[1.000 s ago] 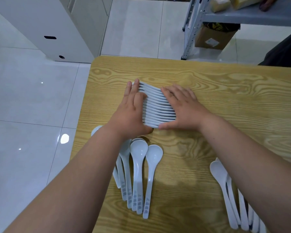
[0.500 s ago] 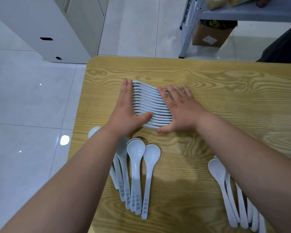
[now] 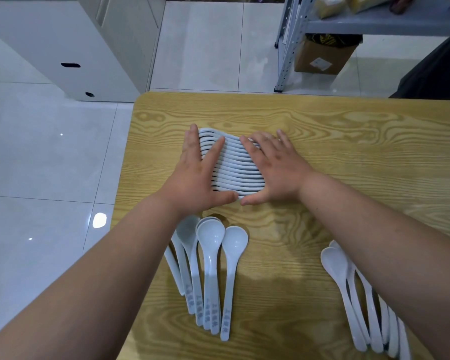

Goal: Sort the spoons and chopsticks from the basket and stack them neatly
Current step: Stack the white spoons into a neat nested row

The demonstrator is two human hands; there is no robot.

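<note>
The left hand (image 3: 195,175) lies flat with straight fingers against the left end of a packed row of white spoons (image 3: 234,165), one finger laid across the top of the row and the thumb stretched along its near edge. The right hand (image 3: 276,167) mirrors it on the right end, fingers straight and slightly spread over the spoons, its thumb pointing left so the two thumb tips almost meet (neither hand curls round anything). The row sits on its side between the palms on the far left part of a wooden table (image 3: 348,141). Just nearer than the hands, a fan of loose spoons (image 3: 211,268) lies bowls away, handles showing printed characters. Another bunch of spoons (image 3: 361,302) lies by the right forearm, partly hidden. Beyond the table are a tiled floor (image 3: 37,165), a white cabinet (image 3: 63,42), and a metal shelf (image 3: 374,22) over a cardboard box (image 3: 322,58).
</note>
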